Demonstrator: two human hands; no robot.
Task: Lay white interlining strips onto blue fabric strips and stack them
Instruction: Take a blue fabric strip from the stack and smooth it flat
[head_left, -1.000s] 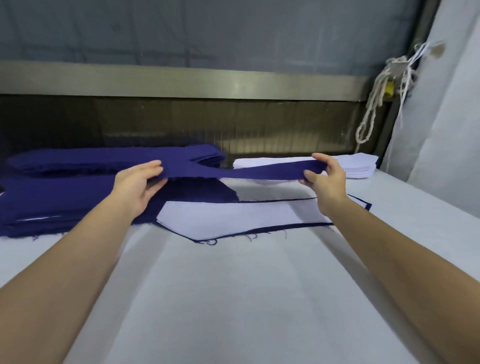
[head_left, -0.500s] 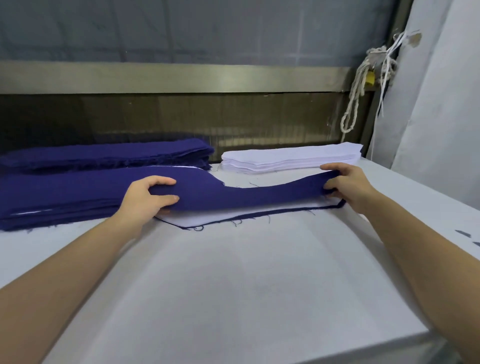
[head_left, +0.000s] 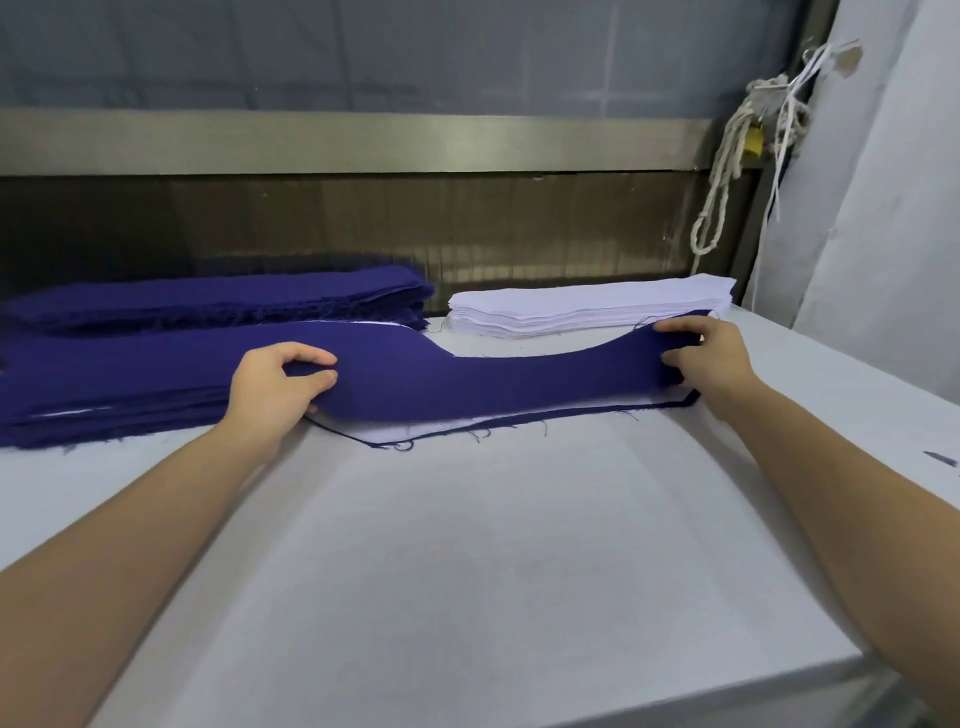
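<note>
The fabric pile sits left, interlining pile right (a strip before both).

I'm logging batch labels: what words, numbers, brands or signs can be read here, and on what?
None can be read.
The blue fabric strip, the white interlining stack and the table show no print.
The small yellow piece among the hanging cords is too small to tell whether it bears any mark.
</note>
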